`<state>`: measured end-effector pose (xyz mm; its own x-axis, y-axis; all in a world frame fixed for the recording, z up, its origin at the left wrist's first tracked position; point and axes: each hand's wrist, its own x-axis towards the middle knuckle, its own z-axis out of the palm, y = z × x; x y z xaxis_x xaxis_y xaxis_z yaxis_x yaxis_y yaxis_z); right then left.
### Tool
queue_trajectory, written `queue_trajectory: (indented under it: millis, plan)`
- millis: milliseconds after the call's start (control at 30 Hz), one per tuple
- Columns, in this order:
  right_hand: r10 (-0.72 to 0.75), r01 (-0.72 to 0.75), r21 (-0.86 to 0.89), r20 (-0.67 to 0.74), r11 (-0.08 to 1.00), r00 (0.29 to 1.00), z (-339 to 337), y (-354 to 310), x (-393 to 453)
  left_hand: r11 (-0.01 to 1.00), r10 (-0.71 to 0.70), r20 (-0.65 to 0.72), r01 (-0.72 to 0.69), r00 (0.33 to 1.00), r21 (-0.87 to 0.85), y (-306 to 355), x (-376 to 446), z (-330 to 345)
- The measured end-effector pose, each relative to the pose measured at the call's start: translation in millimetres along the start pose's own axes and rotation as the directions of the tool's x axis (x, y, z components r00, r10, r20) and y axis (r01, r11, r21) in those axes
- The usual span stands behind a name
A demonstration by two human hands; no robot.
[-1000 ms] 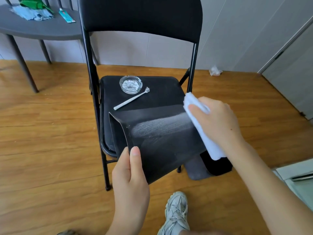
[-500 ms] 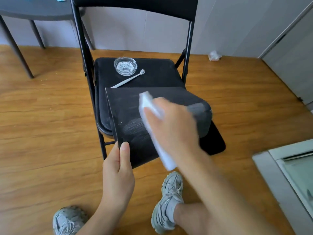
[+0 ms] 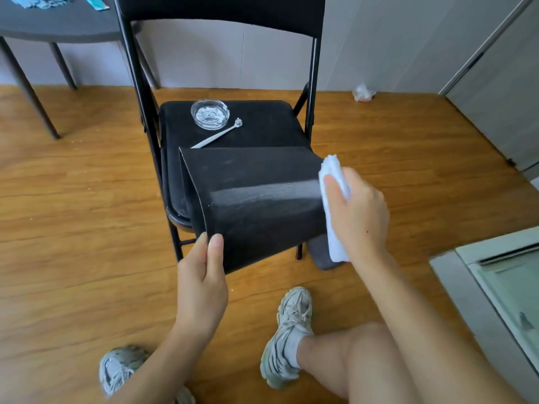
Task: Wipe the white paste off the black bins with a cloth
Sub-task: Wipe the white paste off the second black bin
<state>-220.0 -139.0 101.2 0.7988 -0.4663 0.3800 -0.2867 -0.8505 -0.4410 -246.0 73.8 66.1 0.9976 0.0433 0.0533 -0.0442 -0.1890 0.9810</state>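
A black bin [image 3: 256,199] lies tipped on its side across the front of a folding chair's seat [image 3: 262,126]. A faint grey-white smear runs across its upper wall. My left hand [image 3: 204,275] pinches the bin's near rim corner, thumb on the outside. My right hand [image 3: 355,211] holds a folded white cloth [image 3: 332,182] against the bin's right end. A second dark bin [image 3: 320,255] shows partly on the floor behind the cloth.
On the seat stand a glass dish [image 3: 209,113] with white paste and a white spoon [image 3: 217,137]. A grey table [image 3: 58,24] is at the back left. My shoes [image 3: 291,330] rest on the wooden floor. A crumpled tissue [image 3: 363,93] lies by the wall. A pale box [image 3: 501,287] is at right.
My right hand swept the cloth from the bin's right end to its middle and back to the right end. The smear looks thinner. My left hand kept its hold.
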Motion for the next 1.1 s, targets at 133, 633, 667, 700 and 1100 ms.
queue_trajectory:
  millis: [133, 633, 667, 700, 1100]
  plan:
    - [0.26, -0.259, 0.107, 0.0, 0.96, 0.966, -19.0, 25.0, 16.4, 0.998, 0.067, -0.049, -0.067, 0.997, 0.003, 39.3, 6.6, 7.3]
    - [0.115, -0.257, 0.82, 0.232, 0.511, 0.966, -153.6, -5.0, -36.4, 0.734, -0.53, -0.041, 0.435, 0.847, -0.521, 166.2, -30.0, -57.4]
    - [0.068, -0.235, 0.827, 0.233, 0.511, 0.97, -161.1, -8.2, -42.4, 0.731, -0.529, -0.036, 0.433, 0.848, -0.528, 172.2, -36.5, -61.9]
    - [0.033, -0.198, 0.833, 0.212, 0.516, 0.977, -167.8, -11.2, -47.3, 0.724, -0.531, -0.037, 0.431, 0.847, -0.539, 179.2, -43.9, -65.4]
    - [-0.027, 0.05, 0.904, -0.042, 0.424, 0.999, -228.0, -46.4, -70.1, 0.669, -0.41, 0.081, 0.36, 0.908, -0.651, 238.1, -106.7, -105.1]
